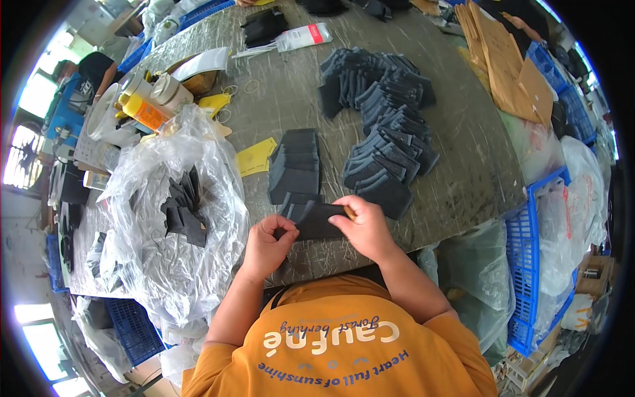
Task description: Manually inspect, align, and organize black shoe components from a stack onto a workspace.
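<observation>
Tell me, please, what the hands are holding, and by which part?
A dark fabric piece: left hand pinches its left end, right hand its right end.

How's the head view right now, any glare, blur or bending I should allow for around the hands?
Head view: sharp at centre, where the left hand and right hand hold a dark fabric piece; strong glare whitens the clear plastic bag; windows at the left rim are blown out; the table edge bends near the rim; corners go black.

A garment workshop: stacked dark fabric pieces (387,126) on a worktable (456,152), blue crates (529,278) around.
</observation>
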### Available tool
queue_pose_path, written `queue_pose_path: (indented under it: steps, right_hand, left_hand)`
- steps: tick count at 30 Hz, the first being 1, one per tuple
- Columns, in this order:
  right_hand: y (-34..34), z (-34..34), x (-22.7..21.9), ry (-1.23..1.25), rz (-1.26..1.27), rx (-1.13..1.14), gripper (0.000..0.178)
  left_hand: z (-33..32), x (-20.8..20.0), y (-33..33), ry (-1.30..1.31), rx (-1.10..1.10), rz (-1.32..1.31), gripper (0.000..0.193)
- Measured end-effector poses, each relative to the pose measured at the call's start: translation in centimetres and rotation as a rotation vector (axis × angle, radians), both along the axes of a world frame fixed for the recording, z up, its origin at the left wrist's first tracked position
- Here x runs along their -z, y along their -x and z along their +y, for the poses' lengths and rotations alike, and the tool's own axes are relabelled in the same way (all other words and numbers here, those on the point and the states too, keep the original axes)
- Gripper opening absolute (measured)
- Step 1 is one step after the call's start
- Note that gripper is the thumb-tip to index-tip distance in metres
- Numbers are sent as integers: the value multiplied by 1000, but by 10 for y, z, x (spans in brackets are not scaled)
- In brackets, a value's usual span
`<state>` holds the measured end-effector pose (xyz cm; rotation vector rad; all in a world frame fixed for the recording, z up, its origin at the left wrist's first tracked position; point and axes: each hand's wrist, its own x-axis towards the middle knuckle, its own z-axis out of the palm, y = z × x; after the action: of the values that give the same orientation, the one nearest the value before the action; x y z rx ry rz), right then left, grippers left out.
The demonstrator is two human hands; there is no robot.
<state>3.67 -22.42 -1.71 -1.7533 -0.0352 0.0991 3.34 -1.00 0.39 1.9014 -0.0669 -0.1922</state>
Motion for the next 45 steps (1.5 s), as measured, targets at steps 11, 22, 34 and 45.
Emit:
queue_pose_path:
  steps: [11,22,34,45]
  right_hand:
    - [29,-5,-36,217,-178,-62,13]
    - [39,27,-28,-168,136,-371,15]
    - [45,26,-4,-679,347,-317,20]
    - [24,-24,-2,-1079,224,216,13]
  left_hand:
    - [-21,4,15,168,133,-274,44]
    - [-24,-8,23,-98,472,-489,93]
    - [-4,-45,9,-319,547,-613,23]
    - [25,4,3,7,-280,262,9]
